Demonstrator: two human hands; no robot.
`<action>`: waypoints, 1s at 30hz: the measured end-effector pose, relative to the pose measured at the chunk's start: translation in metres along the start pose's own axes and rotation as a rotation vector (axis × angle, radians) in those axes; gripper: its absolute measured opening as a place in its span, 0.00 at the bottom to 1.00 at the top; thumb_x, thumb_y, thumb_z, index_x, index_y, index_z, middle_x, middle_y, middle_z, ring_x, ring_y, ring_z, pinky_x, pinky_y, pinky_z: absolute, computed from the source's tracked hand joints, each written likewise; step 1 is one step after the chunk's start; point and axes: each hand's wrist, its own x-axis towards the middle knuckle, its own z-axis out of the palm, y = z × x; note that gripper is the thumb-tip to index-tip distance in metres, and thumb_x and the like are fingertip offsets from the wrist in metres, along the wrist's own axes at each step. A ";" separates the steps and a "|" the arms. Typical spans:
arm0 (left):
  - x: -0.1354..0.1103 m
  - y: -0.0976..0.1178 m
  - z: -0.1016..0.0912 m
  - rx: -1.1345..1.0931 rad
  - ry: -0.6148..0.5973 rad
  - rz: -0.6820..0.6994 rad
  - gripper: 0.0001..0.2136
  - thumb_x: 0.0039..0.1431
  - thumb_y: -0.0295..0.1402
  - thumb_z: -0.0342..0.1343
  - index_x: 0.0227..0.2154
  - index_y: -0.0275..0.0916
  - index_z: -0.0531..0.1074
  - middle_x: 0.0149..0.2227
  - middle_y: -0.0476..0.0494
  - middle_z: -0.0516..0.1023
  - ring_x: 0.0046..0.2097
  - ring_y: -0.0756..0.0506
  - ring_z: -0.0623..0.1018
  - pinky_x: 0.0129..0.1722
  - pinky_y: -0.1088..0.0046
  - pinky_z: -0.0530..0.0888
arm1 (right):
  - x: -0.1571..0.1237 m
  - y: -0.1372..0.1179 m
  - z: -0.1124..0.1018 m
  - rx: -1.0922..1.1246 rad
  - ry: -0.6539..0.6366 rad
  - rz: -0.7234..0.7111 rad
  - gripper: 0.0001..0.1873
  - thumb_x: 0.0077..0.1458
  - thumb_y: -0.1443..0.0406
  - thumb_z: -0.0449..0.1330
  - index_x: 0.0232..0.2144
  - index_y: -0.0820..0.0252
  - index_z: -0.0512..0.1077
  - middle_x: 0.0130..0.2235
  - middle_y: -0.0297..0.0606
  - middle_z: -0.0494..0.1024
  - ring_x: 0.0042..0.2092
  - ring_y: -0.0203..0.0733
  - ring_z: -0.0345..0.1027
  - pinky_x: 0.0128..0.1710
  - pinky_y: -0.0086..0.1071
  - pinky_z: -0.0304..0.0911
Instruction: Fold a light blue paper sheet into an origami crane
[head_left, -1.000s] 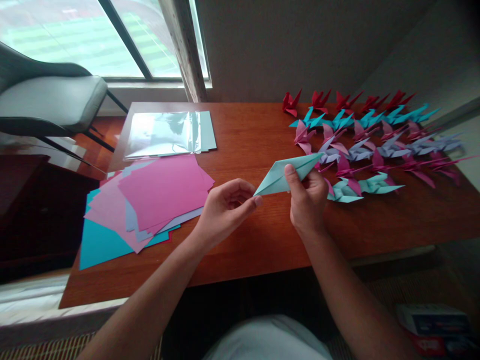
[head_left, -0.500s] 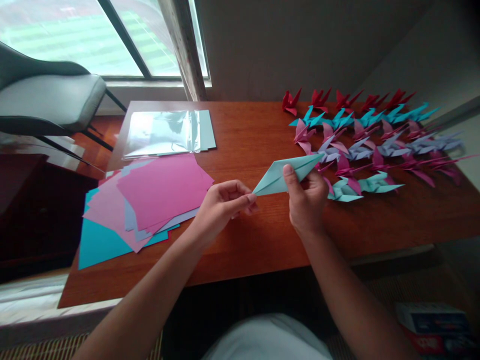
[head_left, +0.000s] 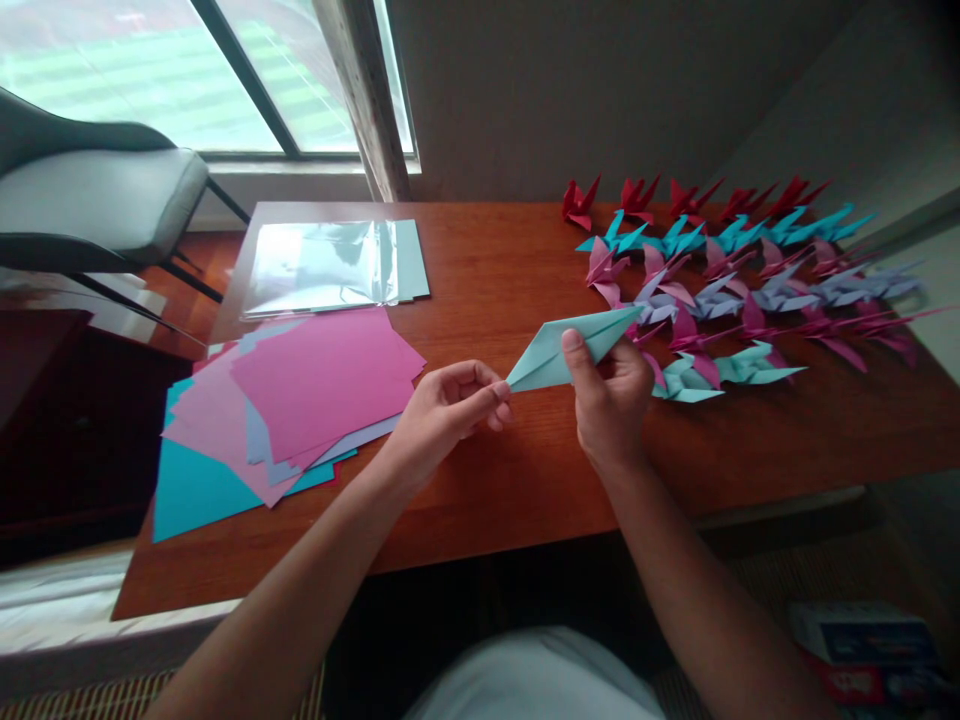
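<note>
Folding seems the step in hand: above the bench [head_left: 487, 500], the left hand [head_left: 451, 405] pinches one tip of the mint paper [head_left: 544, 352] while the right hand [head_left: 613, 408] clasps its other half. The next move likely calls for a precise, firm crease.

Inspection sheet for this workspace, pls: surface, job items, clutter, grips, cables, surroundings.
Surface: reddish-brown wooden table, bare wood visible mid-table.
Job items: pale mint folded-paper diamond, held tilted, right tip higher.
Clutter: multicoloured flat paper sheets overlapping at left; shiny clear-plastic packet behind them; multicoloured folded-paper birds in rows at right.
Grips: left grip pinches the diamond's left tip; right grip holds its right half, thumb on top.
Cables: nothing seen.
Surroundings: dark-framed glass window, grey cushioned chair, far left.
</note>
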 end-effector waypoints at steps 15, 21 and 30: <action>-0.001 -0.003 -0.002 -0.073 -0.018 -0.011 0.18 0.62 0.49 0.57 0.30 0.37 0.72 0.29 0.44 0.80 0.28 0.50 0.74 0.24 0.76 0.62 | 0.000 0.003 0.000 0.013 0.000 0.018 0.21 0.58 0.56 0.64 0.20 0.57 0.62 0.21 0.26 0.62 0.25 0.31 0.55 0.26 0.28 0.55; -0.001 0.001 -0.001 0.034 -0.036 0.031 0.16 0.59 0.47 0.62 0.28 0.37 0.72 0.28 0.45 0.80 0.28 0.51 0.73 0.24 0.76 0.61 | -0.001 0.002 0.000 0.015 -0.007 0.003 0.21 0.58 0.56 0.65 0.20 0.57 0.61 0.21 0.25 0.62 0.24 0.31 0.55 0.25 0.27 0.54; -0.001 -0.004 -0.005 -0.084 -0.044 0.045 0.20 0.63 0.51 0.54 0.30 0.37 0.73 0.28 0.43 0.80 0.28 0.49 0.74 0.25 0.74 0.62 | 0.000 0.003 0.001 -0.002 -0.001 0.005 0.22 0.57 0.56 0.64 0.20 0.56 0.61 0.20 0.25 0.61 0.24 0.31 0.54 0.25 0.28 0.54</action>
